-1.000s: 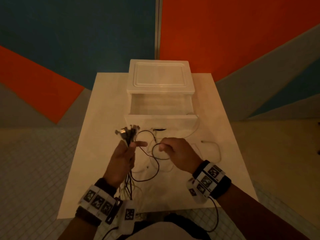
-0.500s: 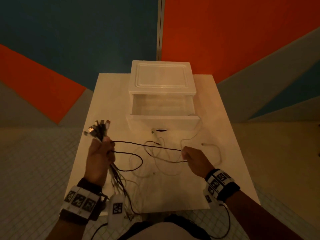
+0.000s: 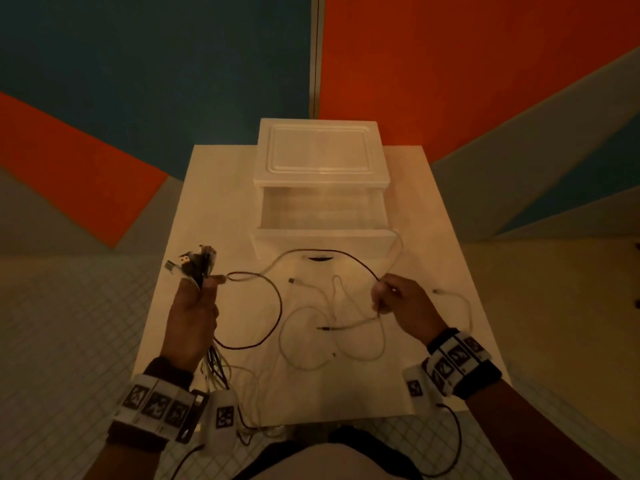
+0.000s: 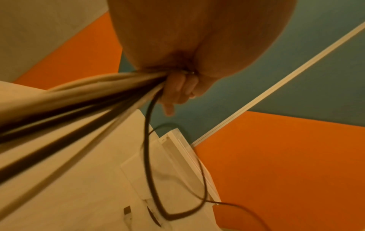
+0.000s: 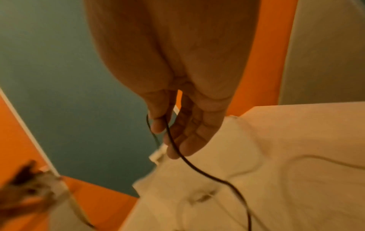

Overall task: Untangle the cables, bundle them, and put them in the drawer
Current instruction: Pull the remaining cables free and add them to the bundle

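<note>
My left hand (image 3: 192, 315) had its fingers wrapped tight round the bundle of cables (image 3: 198, 266), plug ends sticking up above my fist. My right hand (image 3: 403, 304) was pinching one black cable (image 3: 349, 255) that arced across to the bundle, just in front of the open drawer (image 3: 323, 216). A few white cables (image 3: 313, 337) lay loose on the worktop (image 3: 214, 216) between my hands.

Both wrists wear black bands (image 3: 481, 375) faced with white square-marker tiles (image 3: 156, 405) — thin black leads trailing off
</note>
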`<state>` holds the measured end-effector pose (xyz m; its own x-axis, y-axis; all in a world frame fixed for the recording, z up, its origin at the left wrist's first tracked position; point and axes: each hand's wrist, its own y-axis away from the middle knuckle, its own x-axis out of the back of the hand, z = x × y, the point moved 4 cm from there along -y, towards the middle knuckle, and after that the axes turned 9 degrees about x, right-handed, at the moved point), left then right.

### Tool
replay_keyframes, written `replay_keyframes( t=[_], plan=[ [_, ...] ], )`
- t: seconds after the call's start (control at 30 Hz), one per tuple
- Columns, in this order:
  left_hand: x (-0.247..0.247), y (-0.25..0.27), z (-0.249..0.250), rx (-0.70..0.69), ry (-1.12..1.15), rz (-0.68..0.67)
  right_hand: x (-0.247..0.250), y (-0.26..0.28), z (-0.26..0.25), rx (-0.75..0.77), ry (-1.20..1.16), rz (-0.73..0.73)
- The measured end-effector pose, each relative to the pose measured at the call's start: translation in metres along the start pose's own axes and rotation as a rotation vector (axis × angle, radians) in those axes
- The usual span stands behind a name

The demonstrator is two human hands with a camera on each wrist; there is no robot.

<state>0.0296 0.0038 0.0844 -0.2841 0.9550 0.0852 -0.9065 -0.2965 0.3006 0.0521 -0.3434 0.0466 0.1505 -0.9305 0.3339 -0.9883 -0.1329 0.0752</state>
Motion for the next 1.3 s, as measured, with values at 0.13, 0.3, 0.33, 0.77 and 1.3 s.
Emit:
replay_keyframes(
  t=[0.13,0.3,0.33,0.77,1.3],
  plan=[
    [-0.014,0.002,0.001,0.011,-0.035,-0.027,-0.022,0.005,-0.07,0.17,-0.082,-0.203],
    [-0.017,0.003,0.008,0.017,0.055,-0.017,-0.076,0.056,-0.095,0.274,0.155,-0.854],
    [-0.016,0.002,0.009,0.04,0.092,-0.01,-0.087,0.067,-0.084,0.249,0.202,-0.992],
    [-0.008,-0.003,0.017,0.07,0.132,-0.029,-0.058,0.044,-0.053,0.006,0.291,-0.474],
    [-0.021,-0.001,0.026,0.068,0.151,-0.073,-0.198,0.136,0.101,-0.142,0.677,-1.245]
  ],
)
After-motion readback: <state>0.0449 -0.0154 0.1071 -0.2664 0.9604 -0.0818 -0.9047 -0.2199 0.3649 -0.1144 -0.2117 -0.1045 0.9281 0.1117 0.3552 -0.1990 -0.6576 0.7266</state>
